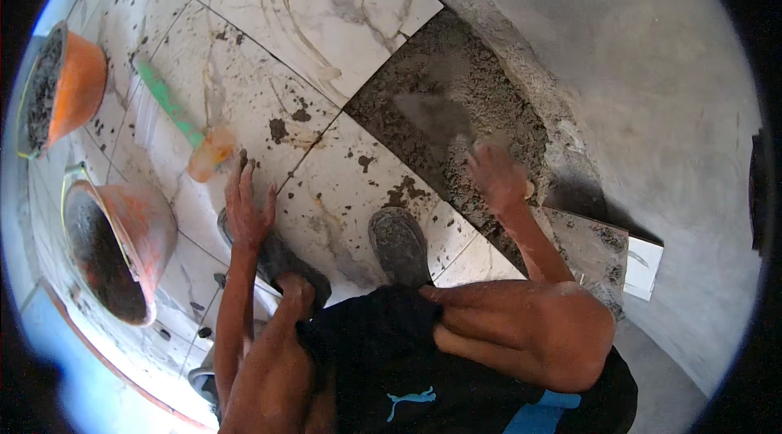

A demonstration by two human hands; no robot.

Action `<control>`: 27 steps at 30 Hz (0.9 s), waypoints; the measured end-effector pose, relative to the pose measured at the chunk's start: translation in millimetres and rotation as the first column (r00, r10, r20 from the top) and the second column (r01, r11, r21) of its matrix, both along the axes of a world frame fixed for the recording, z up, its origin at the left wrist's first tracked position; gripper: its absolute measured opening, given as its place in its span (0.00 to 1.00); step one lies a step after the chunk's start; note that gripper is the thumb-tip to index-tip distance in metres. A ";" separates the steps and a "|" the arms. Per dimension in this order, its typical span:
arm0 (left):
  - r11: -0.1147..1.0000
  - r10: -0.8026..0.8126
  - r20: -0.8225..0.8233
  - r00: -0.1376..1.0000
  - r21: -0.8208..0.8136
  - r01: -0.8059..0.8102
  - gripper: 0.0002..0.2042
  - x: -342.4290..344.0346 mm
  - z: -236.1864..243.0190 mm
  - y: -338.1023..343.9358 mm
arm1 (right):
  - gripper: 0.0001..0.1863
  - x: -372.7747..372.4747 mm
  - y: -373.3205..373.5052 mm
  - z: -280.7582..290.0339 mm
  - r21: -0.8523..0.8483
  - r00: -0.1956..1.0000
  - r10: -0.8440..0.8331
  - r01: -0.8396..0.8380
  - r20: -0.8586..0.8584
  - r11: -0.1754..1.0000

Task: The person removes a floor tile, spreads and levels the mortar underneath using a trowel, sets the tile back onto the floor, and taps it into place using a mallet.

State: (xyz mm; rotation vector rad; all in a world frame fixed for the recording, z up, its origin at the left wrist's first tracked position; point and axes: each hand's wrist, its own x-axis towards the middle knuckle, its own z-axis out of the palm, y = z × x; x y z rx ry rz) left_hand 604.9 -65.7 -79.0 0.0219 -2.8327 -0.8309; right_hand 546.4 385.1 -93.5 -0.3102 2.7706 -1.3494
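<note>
My right hand [498, 177] is closed round the handle of a trowel, blurred by motion. The trowel's blade [432, 116] lies over a bed of dark, crumbly mortar [489, 79], between the laid tiles and the grey wall. My left hand [248, 206] hangs over the tiled floor, fingers stretched out, holding nothing. Just beyond its fingertips rests a mallet [173, 108] with a green handle and a yellowish-orange head. White marble-patterned tiles [269, 43] surround the bed on its left, spattered with mortar crumbs.
An orange bucket [81, 88] of grey mix stands at the far left. Nearer is a dirty pinkish-orange bucket [151, 218] with dark contents. Tile pieces [590, 246] lie by the wall at right. My shoes [397, 242] stand on the tiles between my hands.
</note>
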 end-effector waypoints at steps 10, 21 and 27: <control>0.999 -0.007 0.032 0.999 -0.047 0.008 0.26 6.9 -4.5 -4.6 | 0.23 -21.2 -103.1 53.4 0.164 0.624 -0.263 0.213 0.736 0.963; 1.000 0.025 0.072 0.997 -0.006 -0.025 0.27 10.2 -7.1 -6.1 | 0.15 -18.6 -87.7 77.6 0.706 0.966 0.197 -0.259 0.170 0.659; 0.999 0.019 0.013 1.000 -0.036 -0.019 0.27 5.7 -5.2 -8.2 | 0.13 12.0 -71.7 49.8 0.916 0.986 0.151 -0.127 0.073 0.380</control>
